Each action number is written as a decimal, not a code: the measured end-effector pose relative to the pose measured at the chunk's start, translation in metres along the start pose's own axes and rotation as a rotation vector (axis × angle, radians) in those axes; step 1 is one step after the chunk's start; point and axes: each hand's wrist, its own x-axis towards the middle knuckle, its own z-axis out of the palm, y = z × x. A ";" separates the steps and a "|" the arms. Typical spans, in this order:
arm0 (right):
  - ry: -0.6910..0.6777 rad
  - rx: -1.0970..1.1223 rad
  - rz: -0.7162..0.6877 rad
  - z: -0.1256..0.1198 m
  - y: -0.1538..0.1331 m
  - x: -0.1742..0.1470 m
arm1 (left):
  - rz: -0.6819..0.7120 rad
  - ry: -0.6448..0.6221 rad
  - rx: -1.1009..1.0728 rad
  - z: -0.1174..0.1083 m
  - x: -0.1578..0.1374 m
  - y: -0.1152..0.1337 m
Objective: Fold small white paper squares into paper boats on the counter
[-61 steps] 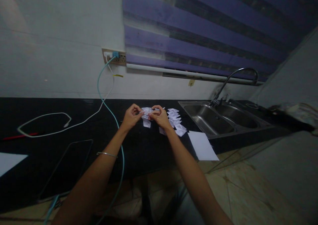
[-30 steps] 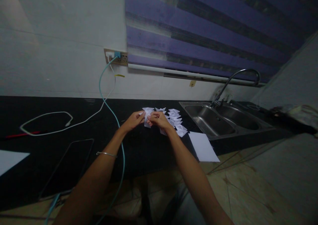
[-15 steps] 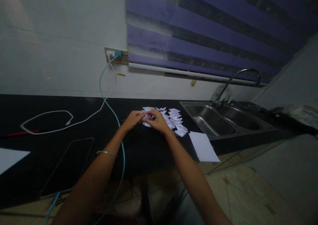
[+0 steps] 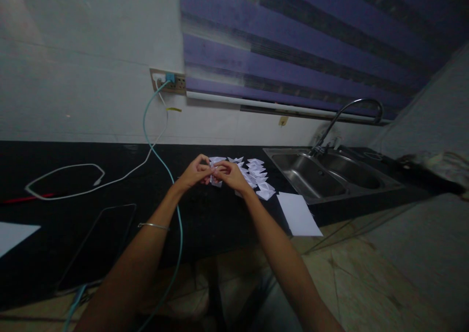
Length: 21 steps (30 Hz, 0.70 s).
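Left grip [image 4: 193, 173], right grip [image 4: 234, 176] pinched on white paper [image 4: 211, 164] (left now arched higher).

To my right I see a steel double sink [image 4: 306, 178] with an arched faucet [image 4: 339, 111], a striped purple blind [image 4: 293, 38] above — and leftward, a teal cable [image 4: 146, 117] and a white cable [image 4: 126, 178] run from a wall socket [image 4: 180, 84].

Your left hand [image 4: 195, 173] and right hand [image 4: 230, 176] pinch mostly hidden white paper [image 4: 211, 165] beside folded paper boats [image 4: 266, 192] on the black desk [image 4: 216, 224], near a double-bowl sink [image 4: 303, 176].
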 end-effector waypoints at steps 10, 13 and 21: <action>-0.001 0.012 0.038 -0.002 -0.007 -0.004 | -0.001 -0.056 0.041 0.002 -0.001 0.001; -0.021 -0.040 0.004 -0.004 -0.006 -0.005 | -0.004 -0.057 0.032 0.002 -0.001 0.000; 0.065 -0.598 -0.213 -0.002 0.000 -0.003 | 0.046 0.015 0.166 0.007 0.000 -0.009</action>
